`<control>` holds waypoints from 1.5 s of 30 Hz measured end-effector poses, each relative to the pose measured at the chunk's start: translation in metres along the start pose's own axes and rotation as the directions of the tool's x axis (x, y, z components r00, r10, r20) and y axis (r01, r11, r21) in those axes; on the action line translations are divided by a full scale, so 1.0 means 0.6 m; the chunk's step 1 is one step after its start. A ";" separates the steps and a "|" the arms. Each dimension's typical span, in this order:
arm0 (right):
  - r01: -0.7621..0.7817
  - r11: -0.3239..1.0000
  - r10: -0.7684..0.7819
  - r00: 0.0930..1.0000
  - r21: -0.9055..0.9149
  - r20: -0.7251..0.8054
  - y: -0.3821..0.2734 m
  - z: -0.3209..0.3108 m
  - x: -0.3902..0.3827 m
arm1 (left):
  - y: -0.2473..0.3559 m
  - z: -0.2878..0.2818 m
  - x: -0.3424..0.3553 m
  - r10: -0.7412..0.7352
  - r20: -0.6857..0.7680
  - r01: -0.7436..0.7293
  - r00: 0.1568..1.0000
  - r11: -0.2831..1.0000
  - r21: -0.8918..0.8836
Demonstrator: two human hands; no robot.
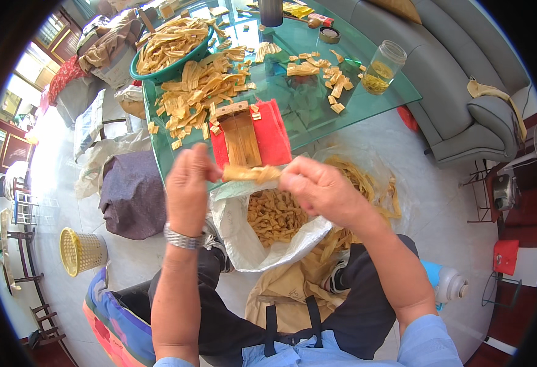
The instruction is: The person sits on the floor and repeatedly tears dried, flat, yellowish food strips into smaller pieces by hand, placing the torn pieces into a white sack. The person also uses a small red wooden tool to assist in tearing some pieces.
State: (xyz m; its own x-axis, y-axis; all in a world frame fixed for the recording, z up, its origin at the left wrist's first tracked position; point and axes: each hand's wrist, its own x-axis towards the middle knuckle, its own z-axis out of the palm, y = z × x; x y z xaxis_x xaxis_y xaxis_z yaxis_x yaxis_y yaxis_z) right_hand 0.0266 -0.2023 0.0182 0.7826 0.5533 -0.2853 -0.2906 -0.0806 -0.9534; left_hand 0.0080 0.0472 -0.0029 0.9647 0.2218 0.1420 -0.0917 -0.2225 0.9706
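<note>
Above the mouth of a white sack, my two hands stretch a tan, fibrous strip (244, 174) between them. A bulge or twist shows near its right half. My right hand (320, 189) is closed around the right end. My left hand (189, 186), blurred by motion and wearing a metal watch, is closed at the left end, its thumb against the strip. Just beyond, a wooden board (241, 137) with a raised end block lies on a red cloth (272, 128) at the table edge. Short, curled tan pieces (274, 214) fill the white sack (231, 223) below my hands.
On the glass table (397, 92) are a heap of tan strips (195, 92), a green basin (152, 76) of them and a glass jar (383, 67). More long strips (366, 183) lie in clear plastic right of the sack. A yellow wastebasket (82, 251) stands left; a grey sofa (440, 79) stands right.
</note>
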 end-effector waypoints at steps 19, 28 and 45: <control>0.194 0.808 0.084 0.897 -0.556 0.435 0.089 0.011 -0.043 | 0.004 0.014 -0.104 -0.284 0.872 -0.190 0.398 0.905 0.381; 0.147 0.890 0.090 0.871 -0.432 0.483 0.077 -0.013 -0.081 | 0.017 -0.028 -0.100 -0.349 0.900 -0.026 0.263 0.929 0.368; 0.055 0.972 -0.034 0.995 0.230 -0.093 0.069 -0.041 -0.018 | 0.009 0.127 -0.143 -0.280 0.884 0.688 0.374 0.723 -0.062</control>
State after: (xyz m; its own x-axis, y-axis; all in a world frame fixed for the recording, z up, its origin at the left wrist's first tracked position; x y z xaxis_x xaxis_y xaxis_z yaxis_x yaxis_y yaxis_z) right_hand 0.0196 -0.2322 -0.0208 0.8400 0.4759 -0.2606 -0.3663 0.1430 -0.9194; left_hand -0.0567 -0.0455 -0.0250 0.6045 -0.6945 -0.3903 0.5822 0.0507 0.8115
